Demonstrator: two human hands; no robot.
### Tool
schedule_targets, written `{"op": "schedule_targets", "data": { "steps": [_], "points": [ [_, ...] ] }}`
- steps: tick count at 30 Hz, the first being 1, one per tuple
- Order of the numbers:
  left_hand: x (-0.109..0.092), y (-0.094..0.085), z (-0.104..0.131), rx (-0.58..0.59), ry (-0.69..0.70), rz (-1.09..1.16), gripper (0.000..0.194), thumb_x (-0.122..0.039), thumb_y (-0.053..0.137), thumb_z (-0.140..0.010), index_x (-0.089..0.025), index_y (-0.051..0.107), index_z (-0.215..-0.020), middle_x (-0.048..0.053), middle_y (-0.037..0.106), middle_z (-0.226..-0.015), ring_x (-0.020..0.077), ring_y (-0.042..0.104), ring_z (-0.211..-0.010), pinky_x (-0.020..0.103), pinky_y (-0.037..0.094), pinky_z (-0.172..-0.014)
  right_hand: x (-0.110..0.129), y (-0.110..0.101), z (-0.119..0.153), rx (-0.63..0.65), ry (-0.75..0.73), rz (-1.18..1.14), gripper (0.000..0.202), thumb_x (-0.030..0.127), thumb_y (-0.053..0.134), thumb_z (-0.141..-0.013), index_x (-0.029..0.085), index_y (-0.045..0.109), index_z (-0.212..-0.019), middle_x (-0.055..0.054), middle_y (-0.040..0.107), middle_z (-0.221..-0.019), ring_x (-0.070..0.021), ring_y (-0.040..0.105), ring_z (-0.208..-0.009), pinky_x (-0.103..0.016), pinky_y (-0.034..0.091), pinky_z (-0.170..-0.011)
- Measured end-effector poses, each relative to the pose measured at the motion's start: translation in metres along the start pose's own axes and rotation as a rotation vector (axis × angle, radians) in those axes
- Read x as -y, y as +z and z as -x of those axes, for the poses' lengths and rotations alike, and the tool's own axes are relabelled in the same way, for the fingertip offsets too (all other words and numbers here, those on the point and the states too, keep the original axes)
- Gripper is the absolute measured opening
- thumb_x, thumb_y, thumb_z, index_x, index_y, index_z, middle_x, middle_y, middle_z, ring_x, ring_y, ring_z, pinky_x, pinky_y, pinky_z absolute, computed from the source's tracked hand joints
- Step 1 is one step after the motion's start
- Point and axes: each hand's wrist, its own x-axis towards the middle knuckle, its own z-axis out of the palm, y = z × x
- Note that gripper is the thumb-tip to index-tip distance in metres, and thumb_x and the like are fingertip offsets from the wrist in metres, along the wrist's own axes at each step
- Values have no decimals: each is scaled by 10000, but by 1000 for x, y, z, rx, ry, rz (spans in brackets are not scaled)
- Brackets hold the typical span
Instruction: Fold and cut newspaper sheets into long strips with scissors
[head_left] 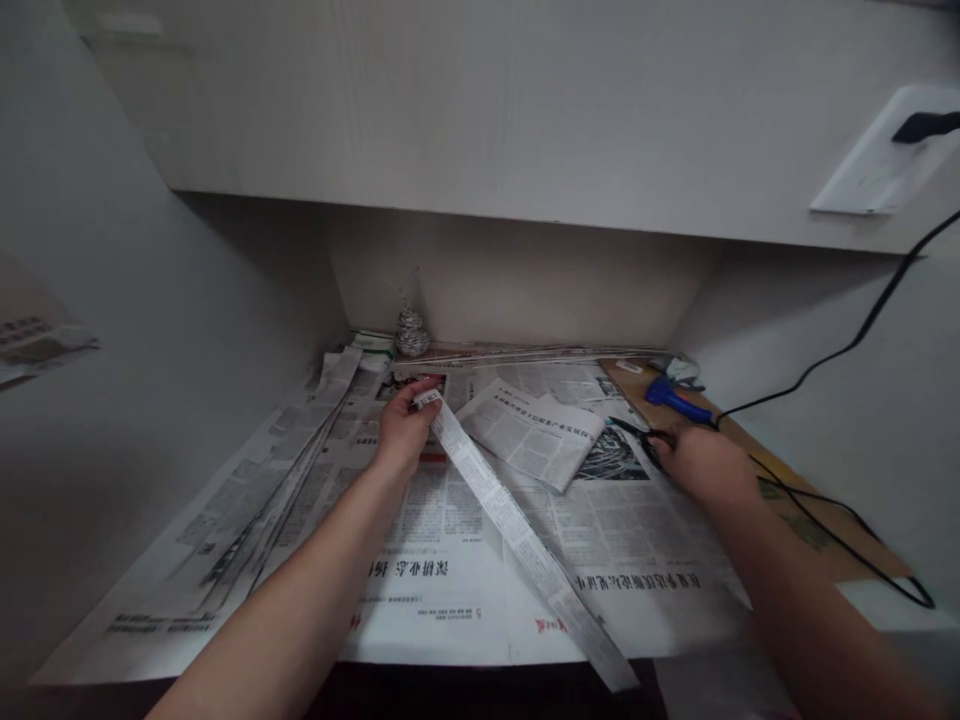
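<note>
My left hand (407,425) pinches the far end of a long newspaper strip (517,530). The strip slants down to the right and its near end hangs past the table's front edge. Over on the right, my right hand (701,460) is closed on a pair of scissors (637,432), its dark blades pointing left. Between the hands lies a folded piece of newspaper (532,430). Open newspaper sheets (420,630) cover the tabletop beneath everything. Whether the scissor blades are parted is hard to make out.
Cut paper strips (277,500) lie piled at the left. A coiled paper figure (411,332) stands at the back near a small packet (373,348). On cardboard (810,510) at right lies a blue glue gun (675,400); a black cord (847,350) runs near the wall socket (885,150).
</note>
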Motion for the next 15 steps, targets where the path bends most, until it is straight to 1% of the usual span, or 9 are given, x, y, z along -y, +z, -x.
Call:
{"op": "schedule_targets", "data": {
  "steps": [2, 3, 5, 7, 11, 15],
  "points": [
    [2, -2, -3, -21, 4, -17, 439, -297, 786, -553, -169, 745, -971, 22, 710, -844, 151, 576, -701, 256, 435, -653, 10, -2, -2, -14, -26, 1, 396, 387, 486, -965, 117, 771, -1013, -236, 761, -998, -371, 723, -961, -408, 502, -749],
    [4, -2, -4, -28, 5, -23, 438, -297, 779, -552, -169, 748, -971, 22, 709, -839, 153, 573, -695, 258, 432, -649, 15, -2, -3, -23, -39, -3, 398, 389, 487, -966, 117, 770, -1026, -233, 762, -1001, -366, 722, -965, -405, 501, -757],
    [6, -3, -6, -32, 3, -32, 435, -295, 770, -554, -167, 754, -970, 26, 714, -842, 154, 570, -690, 262, 429, -647, 20, -2, -7, -38, -68, -19, 405, 399, 478, -973, 137, 762, -1098, -215, 765, -1043, -343, 721, -981, -391, 502, -771],
    [7, -4, -7, -32, 0, -41, 424, -297, 765, -560, -163, 761, -963, 31, 719, -842, 153, 567, -683, 264, 423, -644, 20, 1, -10, -45, -89, -36, 384, 368, 483, -968, 169, 748, -1160, -187, 769, -1081, -313, 725, -984, -369, 506, -780],
    [7, -5, -7, -36, -6, -52, 427, -340, 776, -564, -163, 769, -953, 28, 713, -802, 154, 554, -656, 266, 408, -623, 3, 12, -10, -33, -87, -45, 330, 229, 557, -890, 158, 752, -1147, -181, 779, -1058, -312, 737, -945, -362, 528, -781],
    [9, -5, -7, -33, -4, -54, 449, -393, 793, -562, -169, 773, -951, 16, 690, -751, 157, 542, -640, 270, 393, -614, -17, 23, -4, -51, -103, -69, 390, 116, 610, -807, 148, 738, -1174, -166, 777, -1099, -321, 711, -1054, -356, 532, -872]
  ]
}}
